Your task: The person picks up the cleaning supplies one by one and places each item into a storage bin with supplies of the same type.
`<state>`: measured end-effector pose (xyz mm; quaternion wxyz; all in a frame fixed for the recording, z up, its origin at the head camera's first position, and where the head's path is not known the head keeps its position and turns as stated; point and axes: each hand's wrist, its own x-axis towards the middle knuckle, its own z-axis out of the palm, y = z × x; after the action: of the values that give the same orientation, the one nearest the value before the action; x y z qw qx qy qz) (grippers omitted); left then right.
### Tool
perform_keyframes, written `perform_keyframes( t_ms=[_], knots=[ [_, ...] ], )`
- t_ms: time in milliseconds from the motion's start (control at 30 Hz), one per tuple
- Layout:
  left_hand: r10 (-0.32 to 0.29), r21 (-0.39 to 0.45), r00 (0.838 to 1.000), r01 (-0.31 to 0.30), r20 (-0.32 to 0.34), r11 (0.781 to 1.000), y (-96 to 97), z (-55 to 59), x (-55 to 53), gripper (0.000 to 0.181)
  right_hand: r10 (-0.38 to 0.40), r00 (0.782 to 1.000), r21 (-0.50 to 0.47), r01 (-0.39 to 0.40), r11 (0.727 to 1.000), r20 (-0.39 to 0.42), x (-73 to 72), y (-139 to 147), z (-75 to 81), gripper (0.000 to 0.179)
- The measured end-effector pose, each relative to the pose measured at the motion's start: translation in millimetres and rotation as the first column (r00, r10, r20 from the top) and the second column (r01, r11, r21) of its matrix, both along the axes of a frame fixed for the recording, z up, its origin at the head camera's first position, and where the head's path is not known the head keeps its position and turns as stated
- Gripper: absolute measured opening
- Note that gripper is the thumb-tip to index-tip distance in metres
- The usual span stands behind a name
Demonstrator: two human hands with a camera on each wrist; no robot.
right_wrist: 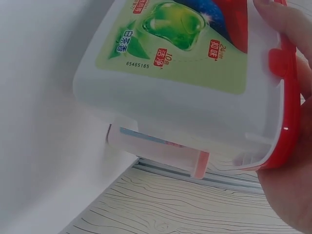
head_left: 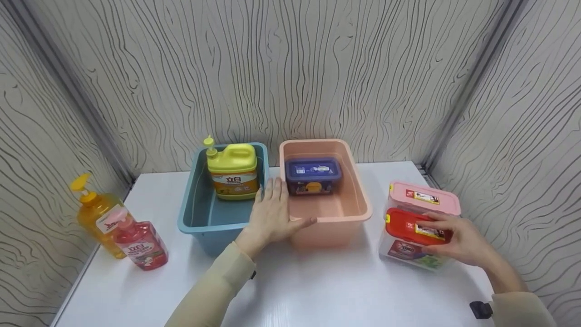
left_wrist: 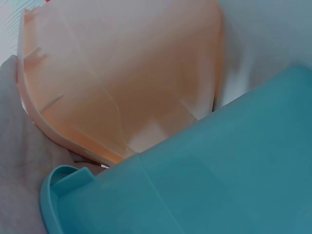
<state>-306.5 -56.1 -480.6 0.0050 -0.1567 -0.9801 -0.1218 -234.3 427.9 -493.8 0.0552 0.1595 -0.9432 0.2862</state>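
Observation:
My left hand (head_left: 271,213) lies flat with straight fingers over the adjoining rims of a blue basin (head_left: 213,228) and a pink basin (head_left: 329,234), thumb spread along the pink front rim. The left wrist view shows the pink basin's outer wall (left_wrist: 141,73) beside the blue one (left_wrist: 209,165). My right hand (head_left: 463,238) grips a white laundry pod box (head_left: 404,250) with a red lid, thumb at the front and fingers over the far side. In the right wrist view that box (right_wrist: 170,73) fills the upper part, its red lid edge against the palm (right_wrist: 287,180).
Behind the red-lidded box stands a pink-lidded box (head_left: 424,196). A yellow pump jug (head_left: 233,175) is in the blue basin; a dark blue box (head_left: 313,175) sits in the pink one. An amber pump bottle (head_left: 97,218) and a red one (head_left: 143,247) stand left. Patterned walls (head_left: 272,68) enclose the table.

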Motion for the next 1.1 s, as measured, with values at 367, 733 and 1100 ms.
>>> perform_keyframes(
  t_ms=[367, 733, 1100],
  knots=[
    [-0.003, -0.005, 1.000, 0.003, 0.005, 1.000, -0.1, -0.4, 0.2, 0.138, 0.014, 0.999, -0.005, -0.015, 1.000, -0.037, -1.9, -4, 18.8, 0.057],
    [-0.003, -0.016, 1.000, 0.003, 0.005, 1.000, -1.1, -0.3, -0.6, 0.140, 0.039, 0.995, 0.021, -0.037, 0.999, -0.087, -7.2, -9, 37.4, 0.055],
    [-0.005, -0.018, 1.000, 0.005, 0.000, 1.000, -0.2, -0.3, 0.2, 0.141, 0.043, 0.994, 0.018, -0.041, 0.999, -0.101, -8.3, -15, 54.5, 0.061]
  ],
)
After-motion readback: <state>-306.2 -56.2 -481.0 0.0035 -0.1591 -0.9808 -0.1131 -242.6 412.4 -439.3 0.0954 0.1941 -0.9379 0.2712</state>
